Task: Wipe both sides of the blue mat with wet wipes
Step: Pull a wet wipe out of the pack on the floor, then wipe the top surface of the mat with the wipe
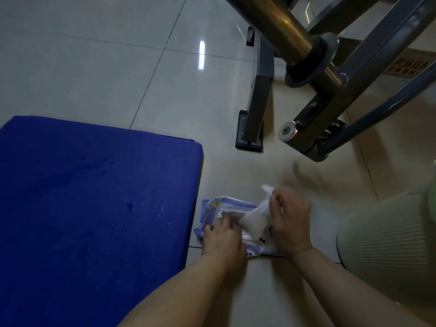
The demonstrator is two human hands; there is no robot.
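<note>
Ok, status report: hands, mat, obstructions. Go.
Left hand presses wipe pack flat on floor. Right hand grips white wipe at the pack opening. Blue mat beside pack, untouched. Metal frame beyond, clear of both.

Mat (94,208): cut off by the left and bottom edges.
Wipe pack (226,208): near end hidden under the left hand (224,241); print unreadable.
Wipe (256,219): blurred, partly behind the right hand (290,223).
Metal frame (342,79): cut off at the top and right.
</note>
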